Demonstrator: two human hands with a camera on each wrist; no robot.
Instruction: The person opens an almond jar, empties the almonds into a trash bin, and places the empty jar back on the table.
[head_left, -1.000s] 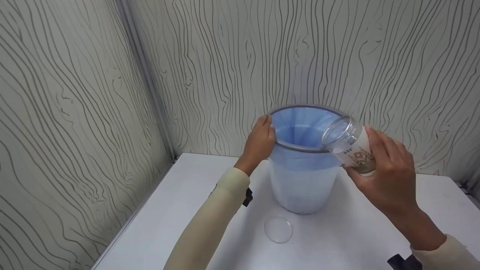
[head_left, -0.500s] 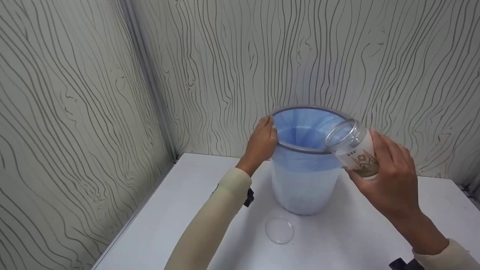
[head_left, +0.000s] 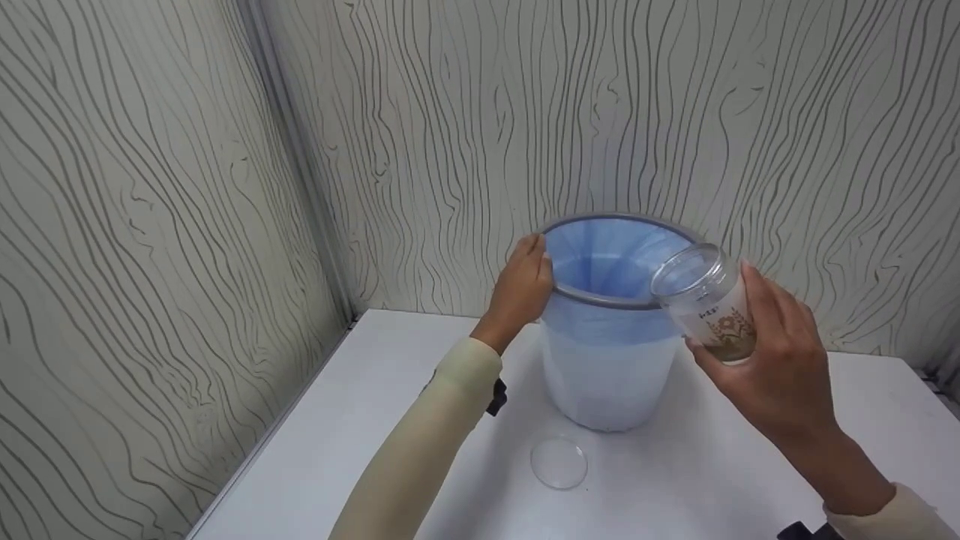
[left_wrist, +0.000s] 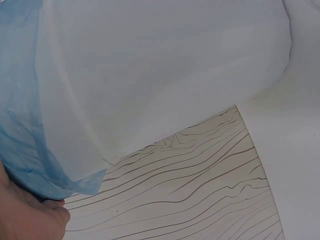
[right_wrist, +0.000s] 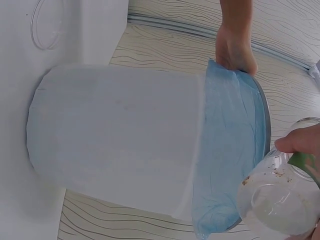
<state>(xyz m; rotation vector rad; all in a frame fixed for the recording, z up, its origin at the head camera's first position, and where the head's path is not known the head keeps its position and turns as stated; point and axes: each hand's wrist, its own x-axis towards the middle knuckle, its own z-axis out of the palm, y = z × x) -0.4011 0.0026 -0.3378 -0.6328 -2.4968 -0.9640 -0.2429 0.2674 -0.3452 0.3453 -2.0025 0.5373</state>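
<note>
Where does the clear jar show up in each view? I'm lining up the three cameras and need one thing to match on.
Head: the clear jar sits right of centre, tilted, its mouth at the bin's rim, held by the right hand.
Left wrist: not in view; only the bin's wall and blue liner show.
Right wrist: the jar is in the lower right corner, mouth toward the camera.
Shared landmark: the blue liner folded over the bin's rim.

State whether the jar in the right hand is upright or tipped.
Tipped: the jar leans with its open mouth toward the bin rim.
</note>
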